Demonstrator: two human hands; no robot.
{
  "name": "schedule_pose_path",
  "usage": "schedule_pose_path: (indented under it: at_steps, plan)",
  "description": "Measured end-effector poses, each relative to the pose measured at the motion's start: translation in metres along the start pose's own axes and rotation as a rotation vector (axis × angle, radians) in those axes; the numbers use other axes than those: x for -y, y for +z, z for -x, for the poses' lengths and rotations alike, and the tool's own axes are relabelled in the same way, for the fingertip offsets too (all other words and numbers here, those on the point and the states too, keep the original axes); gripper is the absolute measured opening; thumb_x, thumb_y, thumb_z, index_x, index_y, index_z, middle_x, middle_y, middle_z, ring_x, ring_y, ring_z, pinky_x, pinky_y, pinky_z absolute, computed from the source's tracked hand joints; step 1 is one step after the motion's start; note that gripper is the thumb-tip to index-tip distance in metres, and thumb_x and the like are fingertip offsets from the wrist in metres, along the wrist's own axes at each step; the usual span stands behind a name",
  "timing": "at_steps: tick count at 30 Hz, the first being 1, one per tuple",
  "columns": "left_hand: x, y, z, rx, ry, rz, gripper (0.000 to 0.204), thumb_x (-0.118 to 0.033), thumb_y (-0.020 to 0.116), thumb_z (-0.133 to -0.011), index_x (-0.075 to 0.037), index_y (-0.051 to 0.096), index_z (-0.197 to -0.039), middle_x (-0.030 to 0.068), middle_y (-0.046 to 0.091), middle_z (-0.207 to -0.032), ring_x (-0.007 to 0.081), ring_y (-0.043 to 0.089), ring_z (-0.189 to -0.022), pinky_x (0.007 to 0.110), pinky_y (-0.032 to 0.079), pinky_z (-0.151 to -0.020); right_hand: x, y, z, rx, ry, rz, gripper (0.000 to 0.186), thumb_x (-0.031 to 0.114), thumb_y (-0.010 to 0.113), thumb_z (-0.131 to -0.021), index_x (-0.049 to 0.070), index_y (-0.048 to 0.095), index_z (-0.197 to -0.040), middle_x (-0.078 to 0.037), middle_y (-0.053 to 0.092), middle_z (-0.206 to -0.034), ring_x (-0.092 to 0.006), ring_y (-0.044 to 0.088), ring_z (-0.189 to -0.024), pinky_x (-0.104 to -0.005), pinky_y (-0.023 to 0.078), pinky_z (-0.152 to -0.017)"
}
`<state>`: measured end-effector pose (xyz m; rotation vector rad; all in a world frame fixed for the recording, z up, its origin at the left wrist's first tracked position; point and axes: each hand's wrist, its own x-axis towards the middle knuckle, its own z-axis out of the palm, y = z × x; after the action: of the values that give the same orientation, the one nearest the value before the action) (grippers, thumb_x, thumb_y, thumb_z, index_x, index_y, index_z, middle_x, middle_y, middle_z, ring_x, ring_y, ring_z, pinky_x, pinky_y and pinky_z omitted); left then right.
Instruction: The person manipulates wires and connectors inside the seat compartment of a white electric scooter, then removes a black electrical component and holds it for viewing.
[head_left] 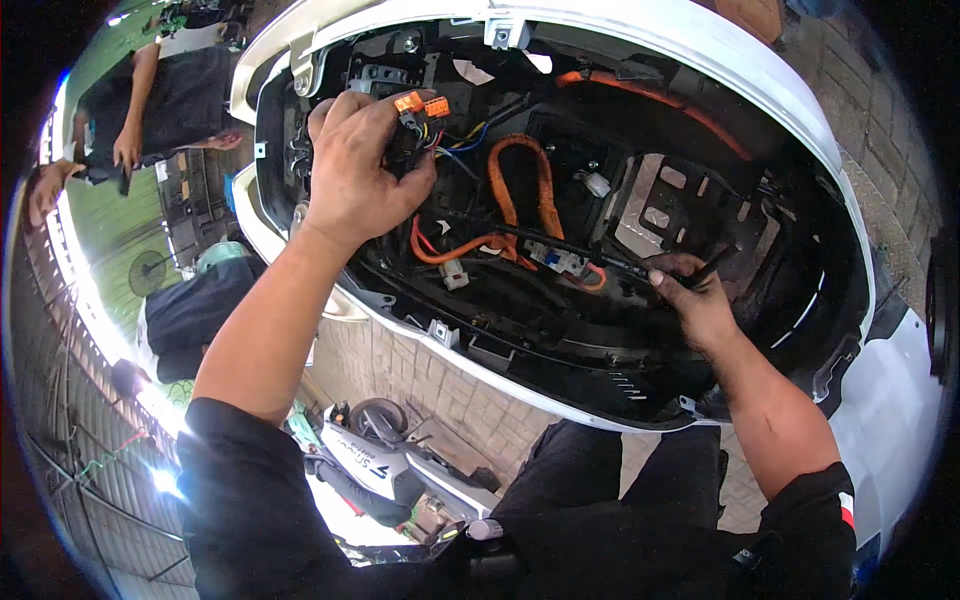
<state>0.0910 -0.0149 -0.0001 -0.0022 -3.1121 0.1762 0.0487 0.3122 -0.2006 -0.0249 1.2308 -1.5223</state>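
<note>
My left hand (358, 170) is closed around a bundle of wire connectors (424, 105) with orange ends, near the upper left of an open white-rimmed vehicle body. Blue, yellow and red wires (462, 140) run out of the bundle. At the right of the bay, my right hand (698, 302) pinches the end of a thin black cable-like length (590, 252), which stretches left across the cavity. Whether it is a sleeved cable or a rod I cannot tell. Thick orange cables (545, 190) loop between my hands, beside a grey plug with wires (562, 260).
A white rim (800, 90) surrounds the dark cavity. Inside are a metal plate (645, 215), a white connector (455, 273) and another orange cable (690, 112). A white scooter (375, 460) stands on the paving below left. Another person (150, 110) is at the far left.
</note>
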Motion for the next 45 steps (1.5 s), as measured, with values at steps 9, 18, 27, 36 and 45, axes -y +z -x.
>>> schedule_pose_path:
  at_steps: [9,18,27,36,45]
  plan:
    - [-0.002,-0.002,0.001,-0.01,0.01,-0.03,0.047,-0.02,0.073,-0.059,-0.008,0.063,-0.103,0.0048,0.058,-0.079,0.026,0.055,-0.085,0.041,0.037,-0.085,0.003,-0.008,-0.011,0.166,0.152,-0.249,0.019,0.01,0.064,-0.088,-0.001,0.063,-0.103,-0.004,0.061,-0.081,-0.0113,0.053,-0.071,-0.0263,0.043,-0.065]
    - [-0.006,-0.007,0.001,0.023,-0.031,-0.029,0.045,-0.018,0.072,-0.065,-0.013,0.065,-0.11,0.0103,0.057,-0.089,0.0317,0.053,-0.09,0.039,0.039,-0.087,0.033,-0.007,-0.002,0.236,-0.647,0.66,0.03,0.003,0.062,-0.082,-0.001,0.061,-0.111,-0.018,0.065,-0.093,-0.0327,0.063,-0.082,-0.037,0.05,-0.075]
    - [-0.001,0.001,0.001,-0.02,-0.023,-0.001,0.047,-0.022,0.072,-0.062,-0.009,0.062,-0.107,0.0084,0.06,-0.083,0.0269,0.055,-0.089,0.043,0.037,-0.09,0.042,-0.007,0.003,0.485,-0.473,0.624,0.05,0.0,0.062,-0.075,0.002,0.054,-0.124,-0.026,0.061,-0.109,-0.0414,0.059,-0.103,-0.0369,0.047,-0.088]
    - [-0.008,-0.012,0.006,-0.066,-0.041,0.003,0.064,-0.025,0.075,-0.065,-0.014,0.057,-0.125,0.0106,0.059,-0.098,0.0285,0.056,-0.098,0.043,0.037,-0.095,0.076,0.007,0.014,0.398,-0.782,1.784,0.059,0.009,0.051,-0.078,0.014,0.043,-0.137,-0.015,0.06,-0.079,-0.033,0.061,-0.076,-0.0434,0.048,-0.077]
    - [-0.16,0.0,0.016,0.31,-0.076,0.405,0.048,-0.012,0.058,-0.072,-0.009,0.058,-0.12,0.0141,0.059,-0.117,0.0306,0.053,-0.112,0.046,0.037,-0.102,0.067,0.02,0.042,-0.032,-0.811,1.733,0.048,0.013,0.056,-0.08,0.024,0.054,-0.126,-0.015,0.047,-0.126,-0.0352,0.041,-0.123,-0.0553,0.025,-0.109]
